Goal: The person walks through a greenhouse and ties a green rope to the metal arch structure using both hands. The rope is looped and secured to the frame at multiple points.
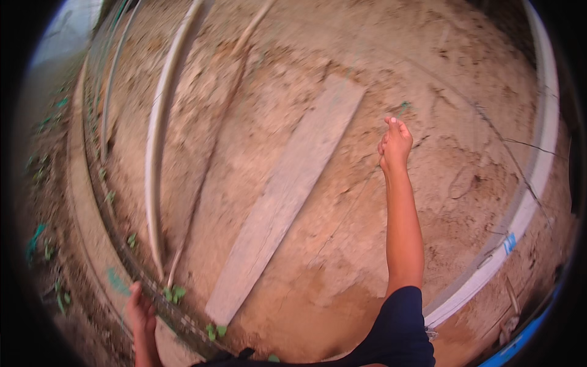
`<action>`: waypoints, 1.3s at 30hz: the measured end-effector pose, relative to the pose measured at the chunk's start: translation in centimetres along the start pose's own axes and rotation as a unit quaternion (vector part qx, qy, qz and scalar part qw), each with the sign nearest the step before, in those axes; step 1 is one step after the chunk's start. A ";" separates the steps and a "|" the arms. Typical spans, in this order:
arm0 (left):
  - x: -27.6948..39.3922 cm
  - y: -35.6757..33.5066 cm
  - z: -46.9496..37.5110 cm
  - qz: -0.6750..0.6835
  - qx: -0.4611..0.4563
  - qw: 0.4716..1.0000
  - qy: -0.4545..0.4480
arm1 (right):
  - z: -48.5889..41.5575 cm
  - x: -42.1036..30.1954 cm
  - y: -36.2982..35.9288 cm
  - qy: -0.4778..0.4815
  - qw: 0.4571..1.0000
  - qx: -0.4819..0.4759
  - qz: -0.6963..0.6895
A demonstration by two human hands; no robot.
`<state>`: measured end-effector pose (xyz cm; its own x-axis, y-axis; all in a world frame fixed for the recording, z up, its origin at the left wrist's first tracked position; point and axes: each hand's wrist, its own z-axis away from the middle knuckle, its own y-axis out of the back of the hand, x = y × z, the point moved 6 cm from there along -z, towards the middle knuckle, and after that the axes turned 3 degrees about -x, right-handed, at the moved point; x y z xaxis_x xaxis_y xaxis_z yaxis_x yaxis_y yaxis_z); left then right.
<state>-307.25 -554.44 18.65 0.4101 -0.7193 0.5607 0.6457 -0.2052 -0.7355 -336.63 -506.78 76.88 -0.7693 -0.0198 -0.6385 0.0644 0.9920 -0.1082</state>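
Observation:
My right hand [395,141] is raised at the right of centre, its fingers closed with a small green tangle of string or netting [404,108] showing just past the fingertips. A thin dark wire or twig shows near its wrist. At the lower left is my left hand [141,308], fingers curled and blurred, beside a green patch [118,280] that looks like netting; whether it grips this I cannot tell. Between the hands a long grey wooden plank [289,197] lies aslant on the bare earth.
Left of the plank stretch a pale pole [160,124] and a thinner stick [215,147]. A long curb-like strip [91,202] borders soil with small plants at the far left. A white beam [527,215] with a blue mark curves along the right, crossed by thin wires.

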 end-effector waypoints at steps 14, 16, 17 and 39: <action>-5.7 -25.8 5.8 -0.061 -0.320 0.945 0.015 | 35.3 16.7 -21.5 -0.237 0.891 -0.371 -0.107; -6.4 -24.7 4.9 -0.148 -0.324 0.934 0.028 | 35.0 18.1 -22.1 -0.297 0.880 -0.351 -0.118; -6.6 -24.3 4.6 -0.169 -0.358 0.918 0.008 | 34.4 19.1 -22.2 -0.333 0.871 -0.348 -0.093; 9.7 -2.5 -24.5 -0.234 -0.213 0.943 0.100 | -17.8 -2.3 -15.8 0.036 0.972 0.225 0.063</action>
<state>-320.66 -577.15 16.66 -0.0128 -0.5849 0.8110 0.3909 -0.7494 -0.5344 -347.15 -520.16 93.64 -0.7784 0.1236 -0.6154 0.4202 0.8309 -0.3646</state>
